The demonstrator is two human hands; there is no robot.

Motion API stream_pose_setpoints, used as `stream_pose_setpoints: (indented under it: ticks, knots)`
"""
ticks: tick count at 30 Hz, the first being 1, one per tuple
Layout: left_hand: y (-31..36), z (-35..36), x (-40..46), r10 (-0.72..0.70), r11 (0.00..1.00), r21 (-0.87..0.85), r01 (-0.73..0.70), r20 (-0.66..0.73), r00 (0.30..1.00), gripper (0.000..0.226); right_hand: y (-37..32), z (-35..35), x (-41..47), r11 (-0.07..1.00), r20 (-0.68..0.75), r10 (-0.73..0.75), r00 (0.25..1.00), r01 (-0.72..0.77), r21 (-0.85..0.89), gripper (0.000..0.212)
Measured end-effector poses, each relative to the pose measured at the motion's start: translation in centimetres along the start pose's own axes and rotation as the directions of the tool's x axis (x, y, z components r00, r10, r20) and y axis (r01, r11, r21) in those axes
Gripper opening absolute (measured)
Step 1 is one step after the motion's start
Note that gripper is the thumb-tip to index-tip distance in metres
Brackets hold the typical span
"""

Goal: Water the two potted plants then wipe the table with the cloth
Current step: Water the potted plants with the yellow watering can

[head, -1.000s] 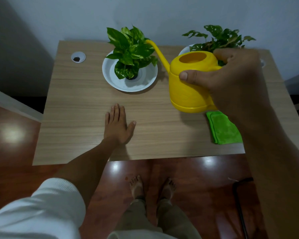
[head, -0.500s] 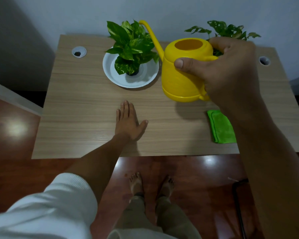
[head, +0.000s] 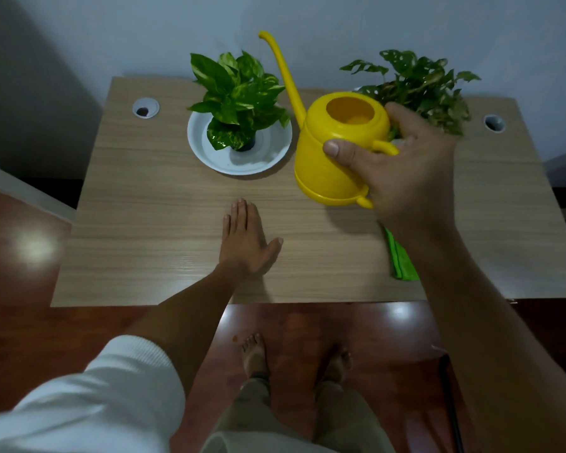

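The surface (head: pixel 151 223) looks like matt, pale wood-grain laminate. The watering can (head: pixel 327 158) is smooth yellow plastic, the cloth (head: pixel 402 263) soft green fabric, the floor (head: pixel 23 322) glossy reddish wood.

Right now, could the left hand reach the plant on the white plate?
Probably yes. The left hand lies flat and empty on the table, and only bare wood shows between it and the plant on its white plate. The watering can is off to the side, in the right hand.
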State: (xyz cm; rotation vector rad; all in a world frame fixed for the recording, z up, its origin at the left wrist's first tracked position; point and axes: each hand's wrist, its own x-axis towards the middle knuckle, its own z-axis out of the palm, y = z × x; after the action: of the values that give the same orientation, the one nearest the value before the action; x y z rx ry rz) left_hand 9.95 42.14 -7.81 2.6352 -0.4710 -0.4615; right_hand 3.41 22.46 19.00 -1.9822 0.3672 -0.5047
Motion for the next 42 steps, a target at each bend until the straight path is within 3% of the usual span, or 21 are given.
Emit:
stream_pose_setpoints:
  ticks: [5,8,16,21,26,34,42]
  knots:
    - [4.2,1.0,0.4,0.026,0.999,-0.026,-0.026,0.018,0.999,0.107,3.7,-2.7,-1.2,0.979,0.030,0.110,0.993,-0.114,0.170,0.064]
    - [7.2,2.6,0.7,0.038,0.999,0.008,-0.038,0.022,0.999,0.107,6.2,-5.5,-1.6,0.967,0.054,0.142,0.988,-0.150,0.207,0.062]
    - [19.4,6.9,0.3,0.101,0.995,0.022,-0.101,0.005,0.995,0.116,13.7,-14.9,-2.3,0.942,0.076,0.172,0.982,-0.187,0.280,0.070]
    - [25.8,9.6,0.6,0.128,0.992,0.014,-0.128,0.014,0.992,0.116,17.5,-20.6,-2.6,0.954,0.061,0.175,0.983,-0.184,0.235,0.062]
    - [31.4,11.9,1.0,0.172,0.984,0.038,-0.176,0.090,0.981,0.119,21.0,-24.9,-2.7,0.965,-0.061,0.226,0.972,-0.214,0.151,0.073]
    - [38.4,14.9,3.0,0.308,0.941,0.091,-0.327,0.180,0.934,0.120,26.6,-29.4,-2.8,0.956,-0.266,0.292,0.919,-0.268,0.123,0.070]
    - [41.6,19.0,5.0,0.448,0.870,0.110,-0.480,0.226,0.865,0.119,31.7,-31.6,-3.1,0.935,-0.326,0.353,0.877,-0.326,0.135,0.072]
